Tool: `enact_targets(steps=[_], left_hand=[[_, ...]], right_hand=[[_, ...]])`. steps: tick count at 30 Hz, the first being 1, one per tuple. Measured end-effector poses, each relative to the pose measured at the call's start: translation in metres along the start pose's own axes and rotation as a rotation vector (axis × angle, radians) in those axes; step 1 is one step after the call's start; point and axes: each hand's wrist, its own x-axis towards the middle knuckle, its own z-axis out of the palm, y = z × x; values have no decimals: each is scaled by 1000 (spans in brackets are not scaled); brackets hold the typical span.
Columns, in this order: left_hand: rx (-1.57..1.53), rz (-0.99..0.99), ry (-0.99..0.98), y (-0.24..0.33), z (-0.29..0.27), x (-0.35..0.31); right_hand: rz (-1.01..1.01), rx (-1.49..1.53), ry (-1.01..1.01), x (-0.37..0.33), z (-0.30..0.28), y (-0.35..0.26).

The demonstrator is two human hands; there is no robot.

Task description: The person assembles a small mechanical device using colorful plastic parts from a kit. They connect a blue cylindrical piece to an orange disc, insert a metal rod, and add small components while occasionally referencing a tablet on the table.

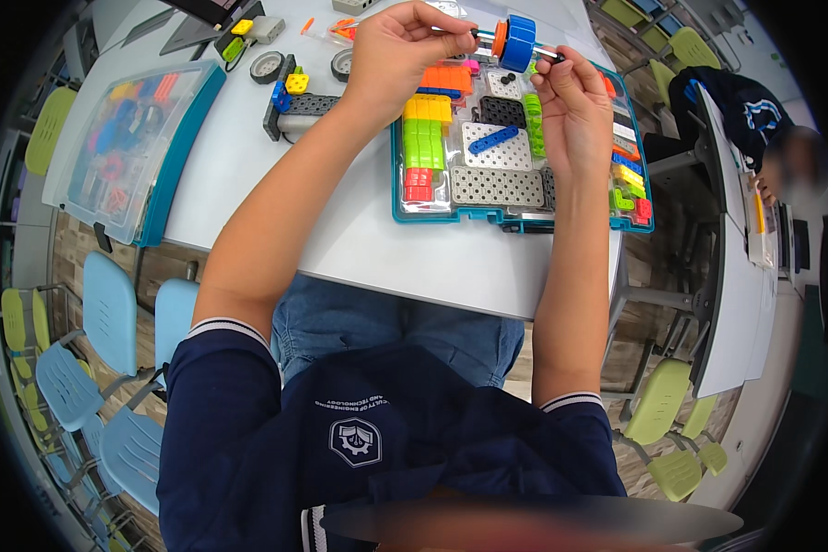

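Note:
Above the far part of the table, my left hand (400, 51) and my right hand (572, 101) hold a thin axle (545, 52) between them. My left fingers pinch its left end by a small black piece. The right fingertips close on the other end, by another small dark piece. A blue wheel (519, 44) and an orange ring (500, 39) sit side by side on the axle. Below lies a teal parts tray (469, 215) with colourful building pieces in its compartments. A blue beam (493, 140) rests on a light grey perforated plate (517, 156) in it.
Left of the tray stands a partly built model (308, 106) with grey-rimmed wheels. A teal box with a transparent lid (177, 152) lies at the table's left. Small orange pieces (340, 32) are farther back. Blue chairs (110, 313) stand at left; another person (731, 115) sits at right.

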Motion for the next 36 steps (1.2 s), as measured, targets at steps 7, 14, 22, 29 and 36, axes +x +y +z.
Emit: enact_targets(steps=[7,14,22,29,36], left_hand=[[67,92,14,-1,-1,0],[150,151,-3,2,2,-2],[-28,81,42,-3,11,-5],[-39,93,72,0,14,-6],[-26,92,92,-1,14,-7]], right_hand=[[-29,-41,22,-1,3,1],[-113,-192,82,-3,8,1],[-211,-248,119,-7,16,6],[-226,-205,130,-8,20,10],[-240,-205,144,-11,24,11]])
